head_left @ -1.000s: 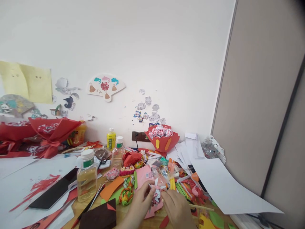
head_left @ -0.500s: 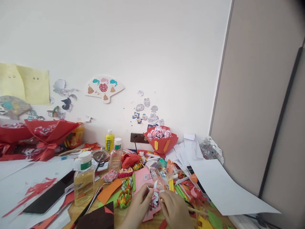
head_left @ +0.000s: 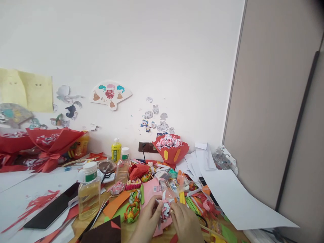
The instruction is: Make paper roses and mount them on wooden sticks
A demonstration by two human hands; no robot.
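Near the front of the table, a small pink-and-white folded paper flower [head_left: 165, 210] sits between my two hands, with strips sticking out of it. My left hand [head_left: 152, 212] is closed on the flower's left side, thumb and fingers pinching it. On the right side my right hand [head_left: 182, 216] also pinches the flower, its fingertips pressed together at the edge. Below it lies a pink paper sheet [head_left: 149, 189]. Green-and-orange woven paper pieces [head_left: 132, 211] rest just left of my left hand. My fingers hide part of the flower.
An open-topped red bouquet of paper flowers [head_left: 172, 153] stands by the wall. A bottle of yellowish liquid [head_left: 89, 194] and a black tablet-like slab [head_left: 53, 206] are at left. Paper scraps crowd the middle. A white sheet [head_left: 243, 202] curls at right; a dark brown sheet [head_left: 102, 233] lies in front.
My fingers have shifted slightly on the paper flower, and more of its white strips show between my hands. A strip now points down below my left fingers. The rest looks the same.
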